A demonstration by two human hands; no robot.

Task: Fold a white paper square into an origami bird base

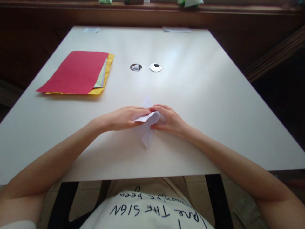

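A sheet of white folded paper [145, 135] is between both hands near the front middle of the table, its lower point toward me and another tip showing beyond the fingers. My left hand [128, 117] is closed on its left side, thumb below a raised flap and fingers above. From the right, my right hand [168, 117] grips the paper where a flap curls over, with the thumb at the near side and fingertips close to those of the left. Parts of the folds are hidden under the fingers.
On the white table [214, 105], at the left, lies a red sheet [76, 71] over a yellow folder [109, 68] with papers between. Two round holes are set in the tabletop, the right one with a metal ring [155, 67]. Thin white papers [176, 30] lie along the far edge.
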